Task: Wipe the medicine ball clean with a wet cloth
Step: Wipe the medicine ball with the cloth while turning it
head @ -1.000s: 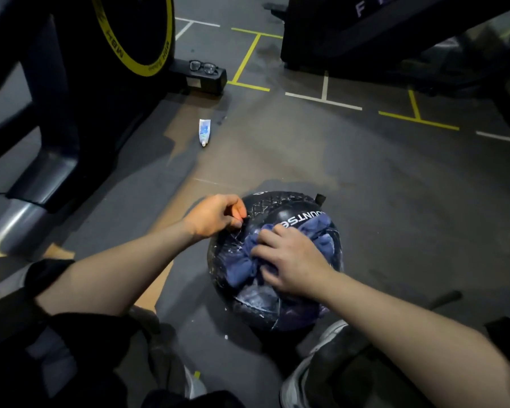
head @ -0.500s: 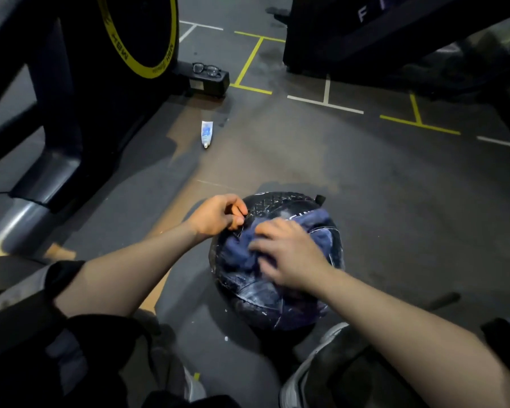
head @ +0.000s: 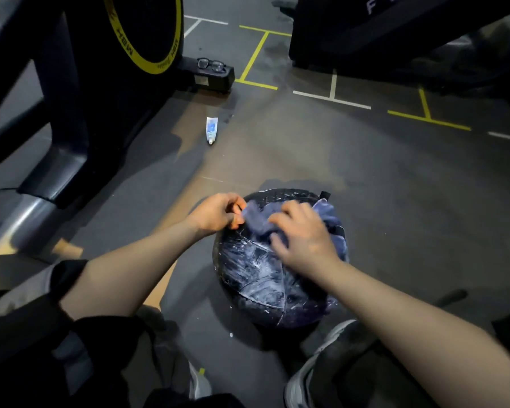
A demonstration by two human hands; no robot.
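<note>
The right hand (head: 304,240) pressed the cloth (head: 259,222) onto the ball (head: 256,278), fingers spread; the left hand (head: 218,214) pinched something at the ball's edge, fingers curled.

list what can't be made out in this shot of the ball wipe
Head view only:
- Ball: the top right is under the cloth and right hand; the underside faces the floor.
- Left hand: curled fingers hide what they pinch at the ball's edge.
- Tube: label too small to read.
- Glasses: small, dim.
</note>
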